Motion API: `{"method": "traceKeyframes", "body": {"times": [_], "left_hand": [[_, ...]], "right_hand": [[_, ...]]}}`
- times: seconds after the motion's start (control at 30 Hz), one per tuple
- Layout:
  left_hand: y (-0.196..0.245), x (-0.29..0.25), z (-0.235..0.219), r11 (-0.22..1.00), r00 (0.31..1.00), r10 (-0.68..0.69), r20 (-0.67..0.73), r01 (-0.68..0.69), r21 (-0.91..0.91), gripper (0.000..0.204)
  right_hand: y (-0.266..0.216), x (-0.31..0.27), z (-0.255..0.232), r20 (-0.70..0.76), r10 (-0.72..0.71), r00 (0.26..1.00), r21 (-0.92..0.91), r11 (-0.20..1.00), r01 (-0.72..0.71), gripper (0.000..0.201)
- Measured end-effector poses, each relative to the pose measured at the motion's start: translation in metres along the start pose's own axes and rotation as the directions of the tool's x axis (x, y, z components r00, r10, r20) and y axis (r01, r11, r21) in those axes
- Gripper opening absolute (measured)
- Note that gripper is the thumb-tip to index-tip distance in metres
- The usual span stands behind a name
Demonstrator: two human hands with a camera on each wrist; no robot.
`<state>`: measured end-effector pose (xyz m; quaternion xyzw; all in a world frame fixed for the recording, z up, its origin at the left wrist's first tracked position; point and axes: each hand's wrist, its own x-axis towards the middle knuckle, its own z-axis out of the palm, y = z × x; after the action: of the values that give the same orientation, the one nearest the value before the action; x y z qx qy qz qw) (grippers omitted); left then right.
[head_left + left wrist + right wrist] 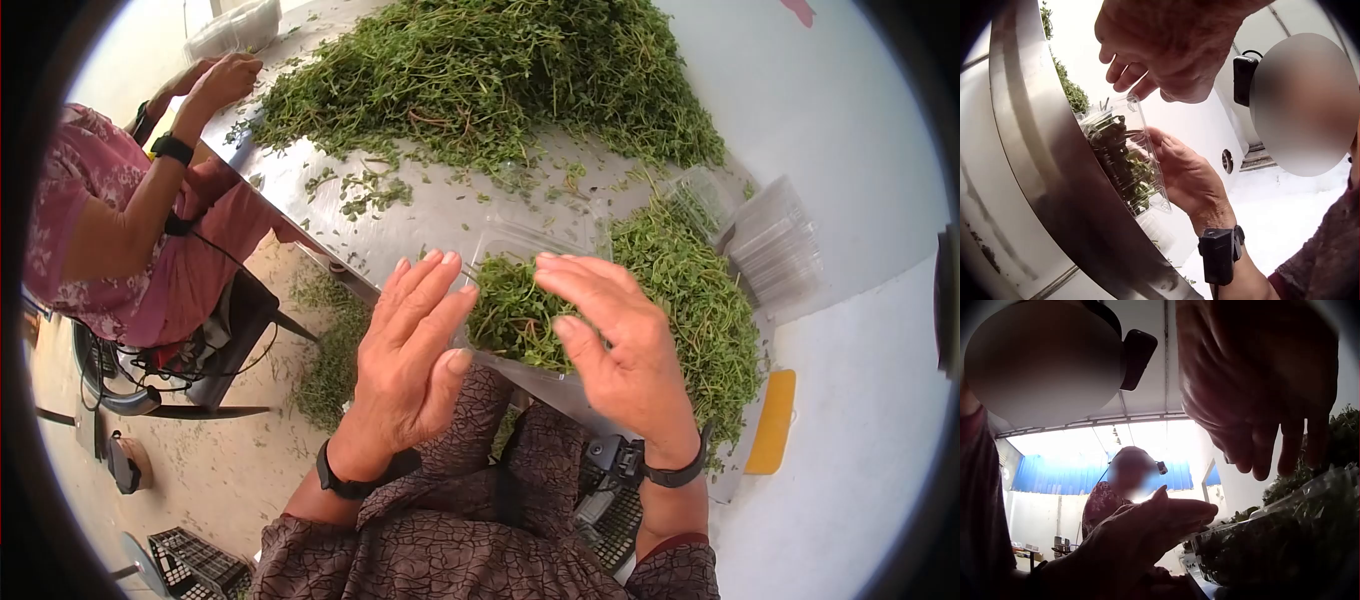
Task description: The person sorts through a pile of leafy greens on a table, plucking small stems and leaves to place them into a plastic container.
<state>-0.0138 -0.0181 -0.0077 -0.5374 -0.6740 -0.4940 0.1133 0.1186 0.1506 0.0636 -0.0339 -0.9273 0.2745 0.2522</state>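
Note:
A clear plastic box point(1141, 125) filled with leafy green sprigs point(512, 312) stands at the near edge of the metal table point(385, 235), its lid flap folded back. On its left side is my left hand point(408, 350), fingers straight and close together, fingertips near the rim. My right hand point(630, 350) arches over the right side, fingers spread a little and gently bent, thumb toward the greens. In the left wrist view the right hand's fingers lie along the box's outer wall. Neither hand grips anything.
A large heap of greens point(480, 80) covers the back of the table; a smaller pile point(685, 310) lies right of the box. Stacked clear containers point(775, 240) lean by the wall. Another person point(120, 230) sits at the left. A yellow board point(770, 420) is at the right.

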Motion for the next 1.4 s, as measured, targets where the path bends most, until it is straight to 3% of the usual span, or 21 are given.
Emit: {"method": "traceKeyframes", "body": {"times": [0.27,0.33,0.47,0.57,0.67,0.83,1.0,1.23,1.33,1.4], "left_hand": [[-0.005,0.012,0.004,1.000,0.989,-0.009,0.149,0.005,0.030,0.044],[-0.004,0.014,0.000,0.991,0.980,0.054,0.192,-0.076,0.107,0.043],[0.002,0.015,0.003,0.991,0.965,0.055,0.256,-0.084,0.101,0.049],[0.005,0.016,0.005,0.963,0.942,0.084,0.324,-0.160,0.217,0.048],[0.005,0.020,0.002,0.964,0.928,0.087,0.363,-0.171,0.205,0.050],[0.008,0.018,-0.007,0.962,0.965,0.137,0.222,-0.183,0.204,0.045],[0.016,0.023,0.002,0.958,0.932,0.144,0.333,-0.216,0.189,0.043],[0.015,0.025,0.003,0.952,0.919,0.108,0.379,-0.205,0.225,0.040],[0.017,0.024,0.000,0.947,0.947,0.123,0.297,-0.202,0.251,0.042],[0.020,0.024,-0.001,0.950,0.945,0.143,0.294,-0.214,0.227,0.038]], "right_hand": [[0.004,0.005,0.017,0.102,0.005,0.995,-0.180,0.984,0.013,0.033],[0.006,0.005,0.019,0.105,-0.010,0.994,-0.203,0.979,0.031,0.031],[0.008,0.006,0.024,0.123,-0.068,0.990,-0.301,0.948,0.102,0.025],[0.010,0.006,0.026,0.130,-0.058,0.990,-0.331,0.938,0.099,0.022],[0.009,0.003,0.013,0.101,-0.028,0.995,-0.289,0.956,0.056,0.022],[0.006,-0.011,-0.037,-0.074,0.095,0.993,-0.246,0.963,-0.110,0.029],[0.006,-0.035,-0.072,-0.119,0.227,0.966,-0.312,0.915,-0.254,0.030],[0.033,-0.073,-0.082,-0.159,0.383,0.910,-0.324,0.851,-0.414,0.031],[0.040,-0.077,-0.082,-0.162,0.349,0.923,-0.393,0.835,-0.385,0.032],[0.041,-0.077,-0.079,-0.147,0.413,0.899,-0.433,0.790,-0.434,0.030]]}}
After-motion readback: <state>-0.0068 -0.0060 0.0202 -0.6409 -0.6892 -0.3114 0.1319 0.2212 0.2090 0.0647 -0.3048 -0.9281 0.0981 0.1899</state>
